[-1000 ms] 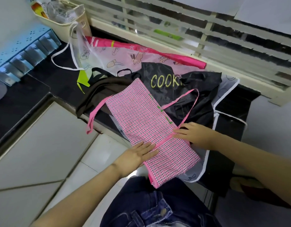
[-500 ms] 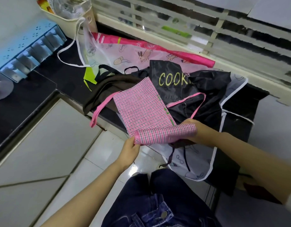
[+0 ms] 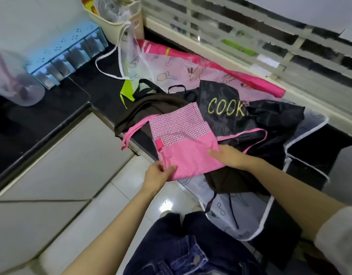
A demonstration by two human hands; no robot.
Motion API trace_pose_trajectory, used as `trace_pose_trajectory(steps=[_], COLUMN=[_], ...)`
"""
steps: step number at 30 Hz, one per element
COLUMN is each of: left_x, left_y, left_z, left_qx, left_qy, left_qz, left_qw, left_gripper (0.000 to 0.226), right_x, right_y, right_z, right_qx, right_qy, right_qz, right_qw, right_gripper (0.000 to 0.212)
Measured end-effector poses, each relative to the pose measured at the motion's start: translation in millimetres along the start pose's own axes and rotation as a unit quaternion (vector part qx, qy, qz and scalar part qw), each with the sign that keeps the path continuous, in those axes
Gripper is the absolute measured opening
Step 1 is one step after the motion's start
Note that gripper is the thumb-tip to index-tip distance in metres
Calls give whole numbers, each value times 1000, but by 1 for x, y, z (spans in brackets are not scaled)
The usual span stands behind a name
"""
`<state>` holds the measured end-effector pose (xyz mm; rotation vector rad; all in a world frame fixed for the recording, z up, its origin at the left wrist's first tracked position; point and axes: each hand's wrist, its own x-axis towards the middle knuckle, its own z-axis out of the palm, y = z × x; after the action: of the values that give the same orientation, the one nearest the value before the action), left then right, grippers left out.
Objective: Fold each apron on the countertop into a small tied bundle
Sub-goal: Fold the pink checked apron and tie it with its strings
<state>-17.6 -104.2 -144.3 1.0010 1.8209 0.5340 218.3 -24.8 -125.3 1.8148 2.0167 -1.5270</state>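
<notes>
The black counter [image 3: 82,92] carries a heap of aprons. A clear printed apron [image 3: 171,66] spreads toward 12 o'clock, and a black apron [image 3: 270,120] lettered COOK lies at 1 o'clock of the folded pink checked apron [image 3: 189,153], which sits at the counter's near edge. The left hand [image 3: 157,173], at its 7 o'clock corner, has its grip pinching the cloth. The right hand [image 3: 228,155], at 4 o'clock, rests flat on it, grip spread.

You are looking at a cream tub [image 3: 104,18] holding clear bags, standing beside a blue compartment rack [image 3: 60,58]. A translucent jug [image 3: 16,84] is sitting far left. A louvred window [image 3: 250,32] is running behind; glossy white floor tiles [image 3: 111,205] are showing below.
</notes>
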Motion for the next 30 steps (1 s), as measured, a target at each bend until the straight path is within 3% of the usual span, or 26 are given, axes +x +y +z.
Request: trace_pose_trajectory(steps=[2, 6, 14, 19, 26, 30], left_x=[-4, -18, -1, 3, 7, 19], left_y=[-2, 15, 14, 6, 5, 5], left_z=[3, 9, 16, 12, 5, 1], left_qx=[57, 10, 5, -28, -41, -14], left_qy=[31, 101, 127, 147, 147, 129], left_qz=[34, 124, 45, -15, 10, -15], left_qw=[997, 987, 991, 989, 988, 991], left_gripper=[21, 4, 11, 12, 10, 17], right_x=[1, 0, 12, 20, 31, 35], right_y=[1, 0, -10, -3, -16, -17], right_z=[0, 1, 10, 10, 14, 19], right_qx=[-16, -39, -124, -85, -141, -122], right_qy=[-17, 40, 95, 82, 67, 75], right_qz=[1, -29, -34, -74, -21, 1], right_qw=[1000, 998, 987, 990, 987, 990], right_gripper=[35, 35, 27, 37, 30, 37])
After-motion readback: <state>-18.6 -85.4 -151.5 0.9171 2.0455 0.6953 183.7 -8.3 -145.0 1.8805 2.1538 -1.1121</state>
